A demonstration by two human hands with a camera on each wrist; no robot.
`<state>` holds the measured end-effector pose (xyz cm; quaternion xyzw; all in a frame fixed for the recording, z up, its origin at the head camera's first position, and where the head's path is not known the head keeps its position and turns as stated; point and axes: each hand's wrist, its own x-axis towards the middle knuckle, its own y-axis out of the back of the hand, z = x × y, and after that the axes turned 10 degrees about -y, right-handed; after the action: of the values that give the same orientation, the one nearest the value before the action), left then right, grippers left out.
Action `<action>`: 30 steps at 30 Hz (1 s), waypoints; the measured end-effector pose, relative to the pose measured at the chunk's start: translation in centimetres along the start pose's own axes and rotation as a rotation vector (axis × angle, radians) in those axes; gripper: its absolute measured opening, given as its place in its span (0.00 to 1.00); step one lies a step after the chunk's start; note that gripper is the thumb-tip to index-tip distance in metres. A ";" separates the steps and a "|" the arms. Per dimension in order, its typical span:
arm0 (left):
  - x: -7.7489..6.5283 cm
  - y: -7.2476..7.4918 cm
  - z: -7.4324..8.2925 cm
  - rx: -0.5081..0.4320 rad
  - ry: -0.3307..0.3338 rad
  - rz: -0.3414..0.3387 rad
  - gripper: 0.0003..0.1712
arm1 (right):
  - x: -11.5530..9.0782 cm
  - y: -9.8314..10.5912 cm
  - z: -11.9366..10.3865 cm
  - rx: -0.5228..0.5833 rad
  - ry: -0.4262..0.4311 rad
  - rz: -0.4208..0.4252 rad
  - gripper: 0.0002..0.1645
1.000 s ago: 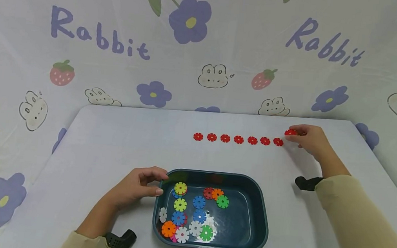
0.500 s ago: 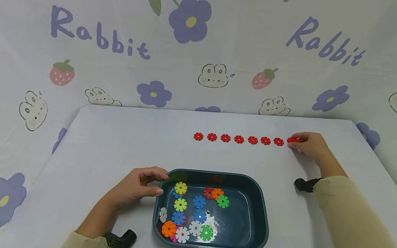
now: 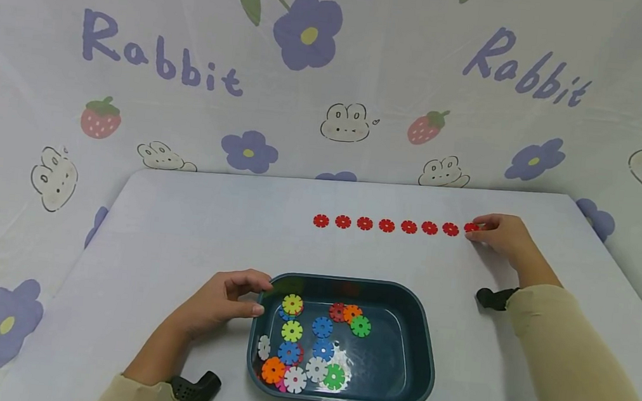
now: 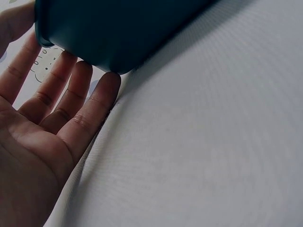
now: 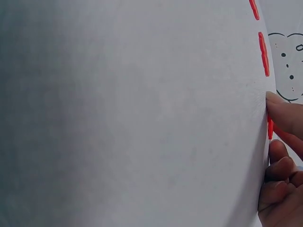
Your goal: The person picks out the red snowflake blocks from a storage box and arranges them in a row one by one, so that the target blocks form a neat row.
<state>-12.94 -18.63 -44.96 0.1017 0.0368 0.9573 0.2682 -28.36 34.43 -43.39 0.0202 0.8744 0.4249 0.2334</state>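
Observation:
In the head view, my right hand pinches a red notched plastic disc at the right end of a straight row. The disc lies flat against the white table, its right side hidden by my fingers. Several matching red discs run leftward from it with even gaps. The right wrist view shows the thumb and a finger on the held disc edge-on. My left hand touches the outside of the dark teal tray at its far left corner. Its fingers are fairly straight along the tray wall in the left wrist view.
Loose notched discs lie in the tray, mostly on its left side: yellow, blue, orange, white, green and red. A printed cloth hangs behind the table's far edge.
My right hand has lowered the red disc from just above the row's right end down to the table, in line with the others. The left hand and tray have stayed still.

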 end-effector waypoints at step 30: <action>0.0 0.2 -0.3 0.002 -0.010 -0.011 0.20 | -17.4 -7.4 -16.6 -0.280 0.900 -0.320 0.16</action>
<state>-13.07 -18.83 -45.29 0.1064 0.0368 0.9553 0.2734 -18.70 13.48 -33.40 -0.3313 0.8151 0.4636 -0.1045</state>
